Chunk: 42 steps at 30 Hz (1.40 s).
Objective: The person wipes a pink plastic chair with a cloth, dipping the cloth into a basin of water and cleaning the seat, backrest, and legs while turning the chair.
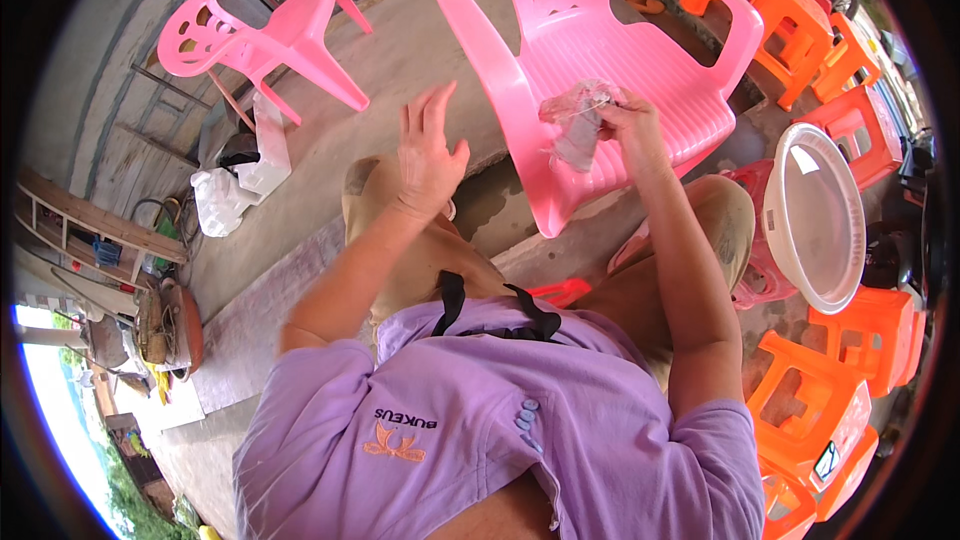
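Observation:
A pink plastic armchair [610, 60] stands right in front of me, its ribbed seat facing up. My right hand [630, 120] pinches a crumpled, wet-looking cloth [577, 135], pale grey and pinkish, above the front part of that seat. Whether the cloth touches the seat I cannot tell. To the left of the chair my left hand [430, 152] is raised over my knee, holding nothing, its fingers apart.
Another pink armchair [270, 32] stands at the far left, near white plastic bags [235, 175]. At my right, a white basin [815, 215] rests on a pink support. Several orange stools [805, 405] line the right side. A ladder [95, 230] lies at the left.

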{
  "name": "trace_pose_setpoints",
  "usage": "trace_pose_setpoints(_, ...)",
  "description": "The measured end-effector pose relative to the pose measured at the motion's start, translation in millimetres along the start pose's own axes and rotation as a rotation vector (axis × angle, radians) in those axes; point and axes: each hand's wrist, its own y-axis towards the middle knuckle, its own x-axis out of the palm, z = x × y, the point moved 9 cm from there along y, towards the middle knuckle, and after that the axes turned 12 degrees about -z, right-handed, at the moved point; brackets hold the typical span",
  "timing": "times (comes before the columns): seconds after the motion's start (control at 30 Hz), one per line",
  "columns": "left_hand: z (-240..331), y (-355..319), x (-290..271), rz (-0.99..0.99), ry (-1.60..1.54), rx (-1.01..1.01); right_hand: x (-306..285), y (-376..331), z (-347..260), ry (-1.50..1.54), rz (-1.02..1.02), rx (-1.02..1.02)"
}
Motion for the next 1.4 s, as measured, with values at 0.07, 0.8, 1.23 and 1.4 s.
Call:
trace_pose_setpoints(0.07, 25.3, 26.4, -25.0, 0.104, 0.154, 0.163, 42.0, -12.1, -24.1, 0.225, -0.016, -0.068)
trace_pose_setpoints(0.8, 96.9, 134.0, 30.3, -0.296, 0.416, 0.893, 72.1, -38.8, -24.0, -0.754, 0.366, -0.342)
trace_pose_setpoints(1.23, 64.7, 201.5, -20.8, -0.262, 0.247, 0.696, 91.2, -19.8, -107.0, -0.905, 0.534, -0.726)
trace_pose_setpoints(1.4, -14.1, 211.5, -32.2, -0.102, 0.113, 0.33, 92.8, -12.6, -90.8, -0.948, 0.552, -0.781)
